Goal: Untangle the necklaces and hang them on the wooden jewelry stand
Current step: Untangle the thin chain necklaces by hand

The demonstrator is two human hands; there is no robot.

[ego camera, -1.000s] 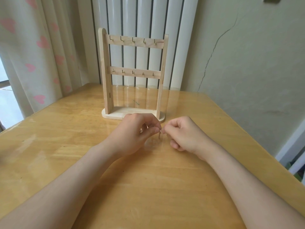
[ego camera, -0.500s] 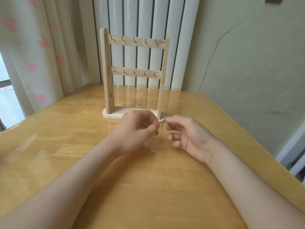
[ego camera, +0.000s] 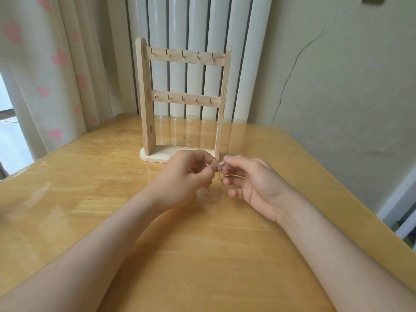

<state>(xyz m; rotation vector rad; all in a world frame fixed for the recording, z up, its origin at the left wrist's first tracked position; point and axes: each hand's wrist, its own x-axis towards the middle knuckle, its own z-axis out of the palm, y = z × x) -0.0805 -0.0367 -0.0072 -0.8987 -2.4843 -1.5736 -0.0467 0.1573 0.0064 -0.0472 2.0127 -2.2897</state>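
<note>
left hand [ego camera: 186, 172]: pinches the fine necklace [ego camera: 219, 170], fingers curled
right hand [ego camera: 254, 183]: pinches the same chain, thumb and forefinger
necklace: between both hands' fingertips, above the table [ego camera: 202, 255]
wooden jewelry stand [ego camera: 144, 97]: upright, just behind the hands
table: glossy light wood
room: heart-print curtain [ego camera: 56, 64] left, white radiator [ego camera: 195, 25] behind, cracked wall [ego camera: 349, 86] right
</note>
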